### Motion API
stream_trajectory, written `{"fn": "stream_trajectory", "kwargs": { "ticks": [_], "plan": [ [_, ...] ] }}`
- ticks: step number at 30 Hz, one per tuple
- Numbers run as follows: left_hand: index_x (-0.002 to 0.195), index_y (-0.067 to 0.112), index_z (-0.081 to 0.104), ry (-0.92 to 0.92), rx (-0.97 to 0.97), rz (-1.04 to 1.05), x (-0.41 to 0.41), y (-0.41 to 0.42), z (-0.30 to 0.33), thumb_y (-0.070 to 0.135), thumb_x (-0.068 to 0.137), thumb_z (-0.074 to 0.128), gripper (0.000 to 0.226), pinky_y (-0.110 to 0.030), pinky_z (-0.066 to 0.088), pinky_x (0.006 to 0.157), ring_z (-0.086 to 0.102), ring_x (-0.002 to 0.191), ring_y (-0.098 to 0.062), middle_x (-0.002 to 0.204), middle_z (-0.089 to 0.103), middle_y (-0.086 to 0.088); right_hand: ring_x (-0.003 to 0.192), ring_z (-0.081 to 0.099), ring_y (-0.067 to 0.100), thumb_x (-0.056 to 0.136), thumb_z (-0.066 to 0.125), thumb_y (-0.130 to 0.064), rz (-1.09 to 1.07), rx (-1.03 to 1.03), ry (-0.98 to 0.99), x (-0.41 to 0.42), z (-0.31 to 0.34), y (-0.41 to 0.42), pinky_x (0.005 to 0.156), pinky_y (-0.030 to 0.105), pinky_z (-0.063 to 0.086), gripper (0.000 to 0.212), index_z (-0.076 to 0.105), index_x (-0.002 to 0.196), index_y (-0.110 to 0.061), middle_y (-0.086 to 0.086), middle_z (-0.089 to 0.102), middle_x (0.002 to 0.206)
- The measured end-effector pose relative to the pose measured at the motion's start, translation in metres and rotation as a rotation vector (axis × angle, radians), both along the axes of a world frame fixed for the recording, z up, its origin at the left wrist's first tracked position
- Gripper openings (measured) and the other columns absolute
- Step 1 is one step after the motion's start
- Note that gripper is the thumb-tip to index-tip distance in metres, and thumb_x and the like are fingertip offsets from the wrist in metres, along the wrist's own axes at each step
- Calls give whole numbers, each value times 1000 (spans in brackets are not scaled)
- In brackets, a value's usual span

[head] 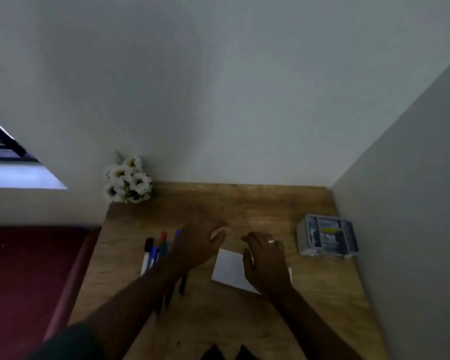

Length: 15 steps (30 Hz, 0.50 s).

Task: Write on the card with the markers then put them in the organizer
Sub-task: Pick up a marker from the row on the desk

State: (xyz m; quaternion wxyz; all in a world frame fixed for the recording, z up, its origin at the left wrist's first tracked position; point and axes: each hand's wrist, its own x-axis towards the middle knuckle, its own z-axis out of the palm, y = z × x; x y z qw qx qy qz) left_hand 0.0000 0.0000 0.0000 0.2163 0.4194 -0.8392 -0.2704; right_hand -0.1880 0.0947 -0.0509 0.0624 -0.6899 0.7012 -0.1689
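Card at the middle of the tabletop, markers left, organizer right.
The card (229,271) lies on the tabletop (244,203), under the right hand (264,258). The markers (155,252) lie near the left edge, partly behind the left hand (195,245). The organizer (327,236) sits against the right edge; flowers (127,180) occupy the far left corner.

My left forearm (151,287) covered the lower barrels of the coloured markers (155,252). My right hand (266,261) hid part of the white paper card (229,268). The grey plastic organizer (327,236) was too blurred to show me its compartments' contents.
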Motion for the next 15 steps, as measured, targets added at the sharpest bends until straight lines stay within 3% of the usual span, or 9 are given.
{"fn": "stream_trajectory", "kwargs": {
  "ticks": [2,4,7,10,15],
  "plan": [
    [129,16,61,-148,128,-54,-2,13,-31,53,93,43,54,-33,40,103,58,118,-23,130,63,-5,110,63,24,92,48,-28,-34,74,-45,3,-23,18,89,44,47,34,66,119,-19,1,65,123],
    [146,20,41,-296,218,-143,-3,33,-61,72,89,25,79,-33,21,114,34,141,-19,152,39,-2,121,59,22,93,47,-30,-42,141,-60,4,-54,43,99,46,44,39,64,126,-18,3,62,133],
    [154,23,11,-402,256,-170,-3,43,-102,79,78,3,94,-31,-3,117,-3,148,-9,162,5,4,133,49,19,95,49,-31,1,166,-66,-3,-82,48,111,47,35,41,59,133,-19,3,54,144],
    [155,23,3,-475,189,-159,-6,37,-124,70,84,5,85,-36,-1,122,-8,149,-11,163,-1,2,139,41,15,96,51,-32,33,159,-85,-12,-90,27,116,47,30,42,56,136,-22,0,50,148],
    [155,19,13,-407,46,-58,-20,3,-150,57,95,18,71,-37,5,123,3,150,-13,162,10,-2,138,43,14,97,49,-33,58,72,-114,-32,-99,-25,118,43,27,41,58,134,-21,0,53,146]
  ]
}}
